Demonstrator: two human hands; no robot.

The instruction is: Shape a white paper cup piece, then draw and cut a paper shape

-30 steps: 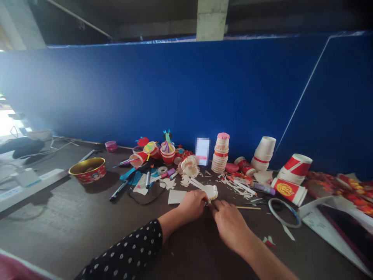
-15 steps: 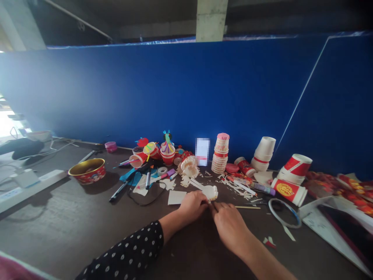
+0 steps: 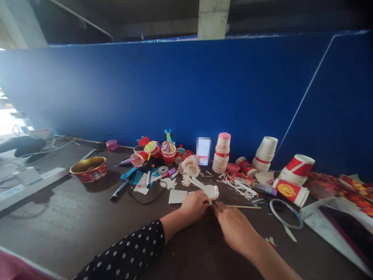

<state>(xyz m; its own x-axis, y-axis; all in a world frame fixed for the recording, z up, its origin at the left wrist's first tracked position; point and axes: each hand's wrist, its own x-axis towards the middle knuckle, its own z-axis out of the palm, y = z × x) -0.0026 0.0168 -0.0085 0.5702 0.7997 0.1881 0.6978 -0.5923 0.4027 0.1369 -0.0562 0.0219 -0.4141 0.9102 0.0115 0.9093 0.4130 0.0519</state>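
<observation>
The left hand (image 3: pixel 194 206) is curled up, and its fingers are pressed on the end of a long white paper cutout (image 3: pixel 210 192). The cutout lies on the dark table (image 3: pixel 58 217), with its round end sticking out past the hand. The left arm has a black sleeve with white dots (image 3: pixel 122 252). The right hand (image 3: pixel 234 227) is just beside the left hand, with its fingertips (image 3: pixel 215 206) at the paper. I cannot tell if they pinch it.

A thin wooden stick (image 3: pixel 243 207) lies to the right, and a white paper square (image 3: pixel 177 196) lies to the left. Farther on are paper scraps (image 3: pixel 237 186), a frilly cut paper cup (image 3: pixel 190 166) and black scissors (image 3: pixel 258 202). Behind them stands a tall stack of paper cups (image 3: pixel 220 153), with a gold and red bowl (image 3: pixel 88 169) at the left and a blue wall (image 3: pixel 163 89) at the back.
</observation>
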